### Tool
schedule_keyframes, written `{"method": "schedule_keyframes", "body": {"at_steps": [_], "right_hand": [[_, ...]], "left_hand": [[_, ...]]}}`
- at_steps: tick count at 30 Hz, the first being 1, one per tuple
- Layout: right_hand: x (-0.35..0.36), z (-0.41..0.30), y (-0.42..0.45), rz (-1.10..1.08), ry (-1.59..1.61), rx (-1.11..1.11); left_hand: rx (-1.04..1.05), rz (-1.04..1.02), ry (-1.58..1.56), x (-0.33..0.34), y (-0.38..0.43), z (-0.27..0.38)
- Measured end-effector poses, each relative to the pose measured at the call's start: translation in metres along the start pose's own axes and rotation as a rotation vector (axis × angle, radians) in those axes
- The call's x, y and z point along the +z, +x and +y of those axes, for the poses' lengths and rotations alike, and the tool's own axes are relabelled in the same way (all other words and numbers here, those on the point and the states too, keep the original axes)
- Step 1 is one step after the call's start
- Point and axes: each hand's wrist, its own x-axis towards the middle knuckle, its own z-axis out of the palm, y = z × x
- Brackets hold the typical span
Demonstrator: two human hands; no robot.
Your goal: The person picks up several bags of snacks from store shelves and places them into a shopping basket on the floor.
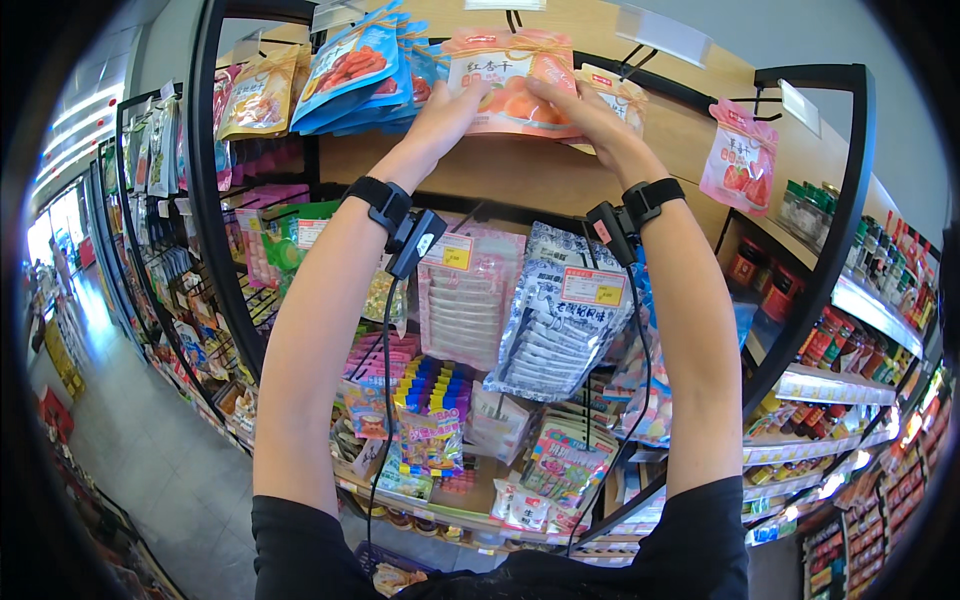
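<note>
A pale orange pouch of dried apricots [517, 105] hangs high in front of me, just below a black metal display hook [514, 19]. My left hand [447, 120] grips its left edge, thumb on the front. From the right side my right hand [592, 120] holds it, fingers spread across the printed fruit. Whether the hook passes through the pouch's top is unclear. Blue pouches [352, 67] of dried fruit hang close to my left hand. Behind my right hand, a cream pouch [626, 97] is partly hidden.
A pink strawberry pouch [739, 154] hangs at the right. Lower hooks carry a pink-and-white packet [472, 300] and a blue-and-white packet [562, 330]. Black rack posts [217, 195] frame the bay. Jars [825, 337] line shelves at the right; a purple basket [375, 559] sits low near me.
</note>
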Motion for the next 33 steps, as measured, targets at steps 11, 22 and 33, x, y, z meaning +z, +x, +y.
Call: {"method": "schedule_keyframes", "body": {"at_steps": [11, 22, 33], "right_hand": [[0.013, 0.026, 0.023, 0.138, 0.017, -0.147], [0.021, 0.013, 0.001, 0.43, -0.531, -0.381], [0.002, 0.021, 0.017, 0.184, -0.256, -0.247]], "left_hand": [[-0.087, -0.088, -0.261, -0.001, 0.0, -0.012], [-0.226, -0.076, -0.321, 0.0, 0.011, -0.033], [-0.165, -0.166, -0.355, 0.005, 0.014, -0.036]]}}
